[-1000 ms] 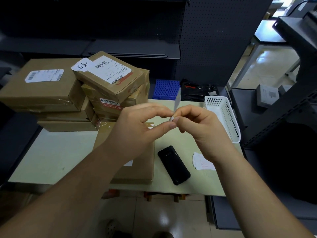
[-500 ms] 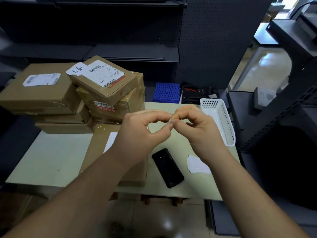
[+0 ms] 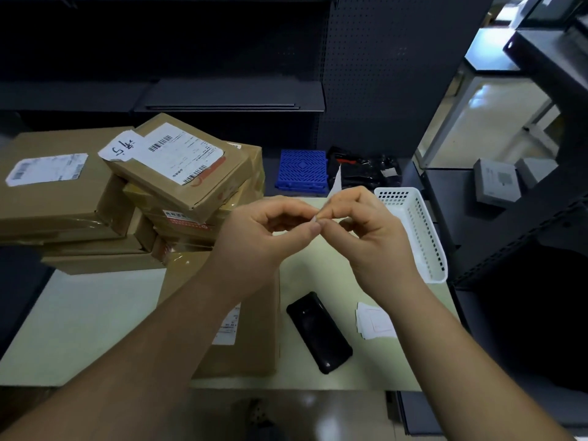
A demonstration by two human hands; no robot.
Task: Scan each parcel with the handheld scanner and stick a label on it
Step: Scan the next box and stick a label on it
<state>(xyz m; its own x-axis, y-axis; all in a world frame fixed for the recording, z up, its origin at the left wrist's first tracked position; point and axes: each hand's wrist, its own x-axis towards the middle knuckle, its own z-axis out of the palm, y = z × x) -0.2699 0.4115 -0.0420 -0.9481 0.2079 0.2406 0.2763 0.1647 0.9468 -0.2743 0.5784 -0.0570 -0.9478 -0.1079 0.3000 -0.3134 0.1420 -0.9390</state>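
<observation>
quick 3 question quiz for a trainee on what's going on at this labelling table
1. True or false: the right hand holds the scanner.
2. What do the left hand and the right hand pinch between them? A) a label B) a pen C) a tape roll
3. Fill in: the white basket stands at the table's ___ edge.
Key: 1 false, the scanner lies on the table; 2 A; 3 right.
</observation>
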